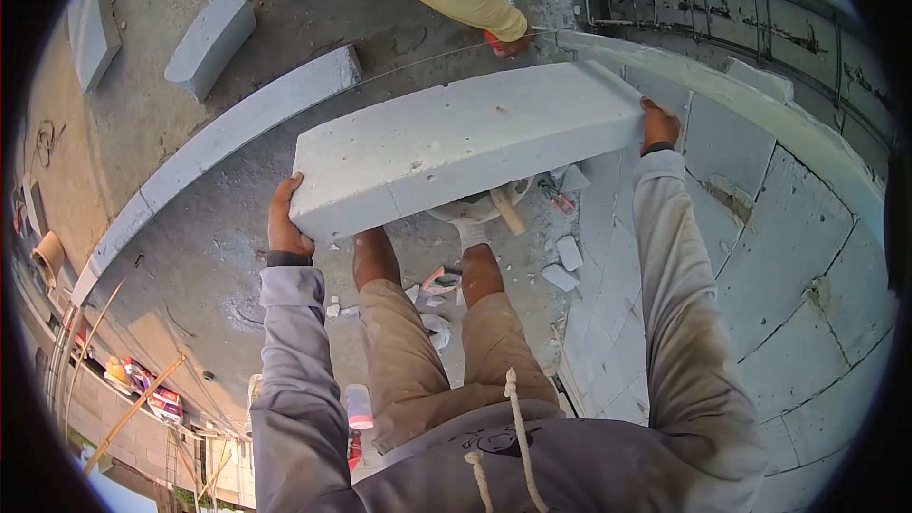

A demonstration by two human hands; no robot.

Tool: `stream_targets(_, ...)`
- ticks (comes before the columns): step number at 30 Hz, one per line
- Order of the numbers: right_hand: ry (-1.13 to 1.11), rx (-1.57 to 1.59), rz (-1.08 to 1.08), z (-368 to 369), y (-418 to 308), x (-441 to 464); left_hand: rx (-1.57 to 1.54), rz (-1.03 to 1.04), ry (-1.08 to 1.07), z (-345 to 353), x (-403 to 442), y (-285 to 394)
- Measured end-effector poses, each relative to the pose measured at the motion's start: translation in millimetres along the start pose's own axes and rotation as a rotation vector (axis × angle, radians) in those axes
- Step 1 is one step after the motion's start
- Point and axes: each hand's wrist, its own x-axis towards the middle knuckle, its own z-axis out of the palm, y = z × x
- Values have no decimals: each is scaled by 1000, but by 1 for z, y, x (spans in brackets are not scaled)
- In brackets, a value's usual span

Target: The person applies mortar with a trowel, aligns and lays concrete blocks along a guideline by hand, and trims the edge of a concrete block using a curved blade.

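A long pale block [456, 138] with small pits in its surface is held up in front of my body, its right end a little higher in view. My left hand [288, 218] grips its left end, fingers at the edge. At the right end, my right hand [659, 125] is closed on the block's edge. Beyond the block, a co-worker's hand [510, 40] at the end of a yellow sleeve holds a red item beside a thin line. The block hides part of the floor and of a bucket [521, 192].
A curved row of blocks [199, 157] runs along the floor on the left. Two loose blocks [211, 41] [92, 33] lie behind it. A block wall [788, 228] stands at the right, near my right arm. Broken pieces [568, 253] and red-handled pliers [556, 196] lie near my feet.
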Motion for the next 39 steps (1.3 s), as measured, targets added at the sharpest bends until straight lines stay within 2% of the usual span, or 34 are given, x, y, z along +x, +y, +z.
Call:
stream_targets(7, 32, -91, -58, 30, 16, 64, -45, 15, 31, 27, 43, -35)
stream_targets(14, -11, 44, -153, 50, 16, 101, -73, -5, 32, 43, 86, -49)
stream_targets(15, -1, -113, -221, 48, 15, 107, -73, -5, 32, 47, 88, -52)
stream_targets(18, 64, -245, -392, 53, 21, 117, -61, -1, 46, 54, 94, -61)
stream_targets(23, 120, -375, -513, 48, 30, 130, -31, 11, 86, 64, 112, -62)
stream_targets(32, 226, -187, -359, 56, 43, 120, 10, -8, 96, 54, 136, -74)
stream_targets(35, 368, -165, -392, 55, 41, 110, -15, -34, 41, 66, 134, -65)
stream_targets(37, 279, -257, -354, 52, 42, 107, -31, -39, 9, 65, 136, -65)
stream_targets(39, 341, -198, -446, 58, 44, 108, -8, 32, 32, 61, 136, -66)
